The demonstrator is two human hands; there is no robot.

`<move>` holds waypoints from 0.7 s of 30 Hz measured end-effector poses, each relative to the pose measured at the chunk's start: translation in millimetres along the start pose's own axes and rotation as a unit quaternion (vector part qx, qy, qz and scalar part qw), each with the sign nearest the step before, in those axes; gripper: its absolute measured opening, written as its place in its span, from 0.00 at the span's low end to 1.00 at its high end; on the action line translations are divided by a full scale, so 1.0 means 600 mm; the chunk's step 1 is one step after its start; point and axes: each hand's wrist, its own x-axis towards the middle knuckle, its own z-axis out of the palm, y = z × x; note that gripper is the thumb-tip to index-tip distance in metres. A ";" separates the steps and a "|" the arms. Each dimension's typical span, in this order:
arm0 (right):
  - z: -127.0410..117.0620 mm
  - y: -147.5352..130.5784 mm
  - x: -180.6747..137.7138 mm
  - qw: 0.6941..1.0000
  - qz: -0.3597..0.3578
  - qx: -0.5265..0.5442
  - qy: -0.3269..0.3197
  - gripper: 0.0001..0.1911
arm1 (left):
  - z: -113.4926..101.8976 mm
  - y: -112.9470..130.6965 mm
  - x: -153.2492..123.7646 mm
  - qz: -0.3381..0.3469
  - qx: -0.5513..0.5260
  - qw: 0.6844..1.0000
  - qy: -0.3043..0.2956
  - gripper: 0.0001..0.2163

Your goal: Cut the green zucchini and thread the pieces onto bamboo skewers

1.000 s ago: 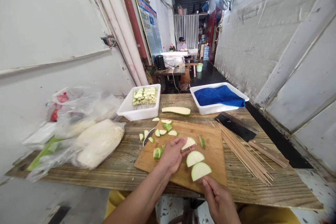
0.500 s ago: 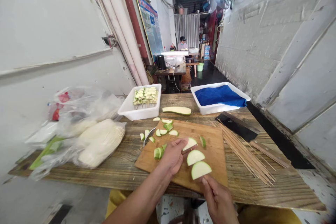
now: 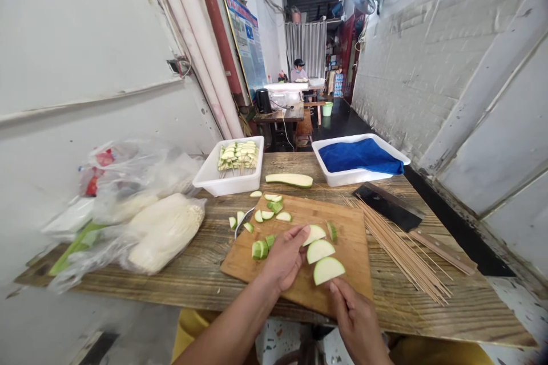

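Note:
Three half-round slices of pale green zucchini are lined up over the cutting board (image 3: 342, 228). My left hand (image 3: 282, 259) pinches the farthest zucchini slice (image 3: 315, 233) between thumb and fingers. The middle slice (image 3: 320, 251) and the nearest slice (image 3: 329, 271) follow in a row toward my right hand (image 3: 355, 311). My right hand is closed just below the nearest slice, on the end of a thin bamboo skewer that is mostly hidden. Cut zucchini pieces (image 3: 261, 248) lie beside my left wrist, and a single slice (image 3: 331, 231) stands to the right.
A halved zucchini (image 3: 289, 180) lies behind the board. At the back stand a white tray of skewered slices (image 3: 205, 178) and a tray with blue cloth (image 3: 359, 155). Bamboo skewers (image 3: 402, 251) and a cleaver (image 3: 391, 208) lie right, plastic bags (image 3: 166, 228) left. A person (image 3: 298, 71) sits far back.
My right hand has moved slightly forward, away from me. The middle and nearest slices have come closer to the slice in my left hand, narrowing the gaps.

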 end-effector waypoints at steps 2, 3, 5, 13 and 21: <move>-0.001 -0.001 0.002 1.000 0.014 0.004 -0.012 0.16 | -0.001 0.003 -0.003 0.016 -0.007 1.000 0.009 0.13; -0.002 -0.003 0.002 1.000 0.014 0.009 -0.018 0.16 | -0.001 0.005 -0.004 0.024 -0.014 0.999 0.015 0.13; -0.002 -0.007 0.002 0.999 0.010 0.019 -0.028 0.15 | 0.000 0.008 -0.005 0.028 -0.032 0.999 0.021 0.13; 0.004 -0.016 0.005 0.999 0.005 0.035 0.018 0.14 | 0.012 -0.035 -0.029 -0.049 -0.049 0.997 -0.023 0.16; 0.010 -0.009 0.003 1.000 -0.004 0.016 0.027 0.14 | 0.023 -0.059 -0.037 -0.053 -0.055 0.997 0.004 0.16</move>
